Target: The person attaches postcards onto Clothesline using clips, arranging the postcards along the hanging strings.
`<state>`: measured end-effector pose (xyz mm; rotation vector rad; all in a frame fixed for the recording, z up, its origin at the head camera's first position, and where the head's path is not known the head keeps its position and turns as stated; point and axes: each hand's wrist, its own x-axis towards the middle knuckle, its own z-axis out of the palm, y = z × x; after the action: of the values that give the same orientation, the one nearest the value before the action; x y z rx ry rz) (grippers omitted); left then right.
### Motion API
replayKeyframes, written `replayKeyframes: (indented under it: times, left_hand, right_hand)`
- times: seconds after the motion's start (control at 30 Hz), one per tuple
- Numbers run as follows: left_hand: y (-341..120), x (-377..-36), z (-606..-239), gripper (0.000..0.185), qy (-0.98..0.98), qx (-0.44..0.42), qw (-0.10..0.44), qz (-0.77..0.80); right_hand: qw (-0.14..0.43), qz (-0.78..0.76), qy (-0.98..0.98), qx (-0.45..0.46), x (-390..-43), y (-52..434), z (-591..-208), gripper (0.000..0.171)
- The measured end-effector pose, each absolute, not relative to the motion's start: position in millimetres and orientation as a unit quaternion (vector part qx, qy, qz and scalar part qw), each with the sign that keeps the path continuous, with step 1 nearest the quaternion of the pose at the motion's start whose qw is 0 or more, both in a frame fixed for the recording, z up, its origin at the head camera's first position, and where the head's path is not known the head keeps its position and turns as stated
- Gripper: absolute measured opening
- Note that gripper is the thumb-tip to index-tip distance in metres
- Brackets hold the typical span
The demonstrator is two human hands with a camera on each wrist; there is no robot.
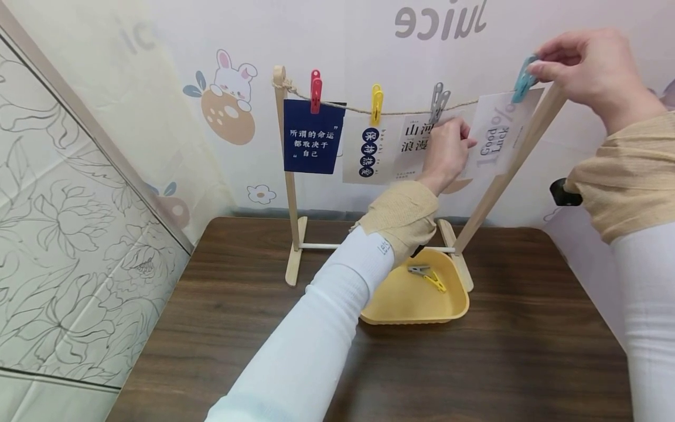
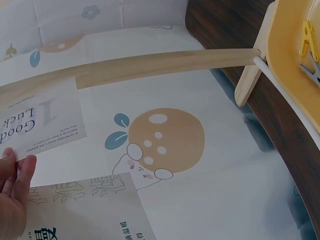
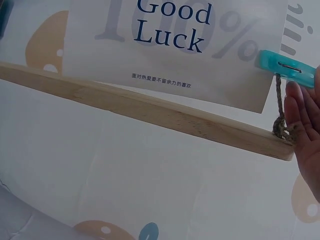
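Note:
My right hand (image 1: 606,73) pinches a teal clothespin (image 1: 524,81) at the right end of a twine line (image 1: 401,112). The clothespin sits over the top edge of a white "Good Luck" card (image 1: 490,143), which hangs slightly tilted. At that card's left edge, my left hand (image 1: 447,149) holds it between thumb and fingers (image 2: 24,175). A grey clothespin (image 1: 439,101) stands just above the left hand, on the line over a pale card with dark characters (image 1: 413,140), partly hidden by that hand.
Further left hang a navy card (image 1: 312,155) under a red clothespin (image 1: 316,94) and a white card (image 1: 352,158) under a yellow clothespin (image 1: 377,105). The wooden stand (image 1: 292,199) is on a brown table (image 1: 232,328). A yellow basin (image 1: 411,319) holds grey and yellow clothespins.

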<state>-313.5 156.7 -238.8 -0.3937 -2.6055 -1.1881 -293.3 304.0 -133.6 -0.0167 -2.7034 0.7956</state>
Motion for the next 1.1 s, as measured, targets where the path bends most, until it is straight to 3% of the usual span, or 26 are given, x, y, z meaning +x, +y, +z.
replayKeyframes:
  times: [0.5,1.1]
  left_hand:
    - [151.9,-315.8,-239.1,0.004,-0.893,-0.134,0.129,-0.411]
    - [147.2,-314.7,-242.0,0.009,-0.889,-0.142,0.125,-0.417]
  right_hand:
    - [0.118,0.247,-0.962,-0.006,-294.3,303.8,-128.1,0.052]
    - [0.088,0.344,-0.934,0.032,-297.1,309.5,-128.2,0.05]
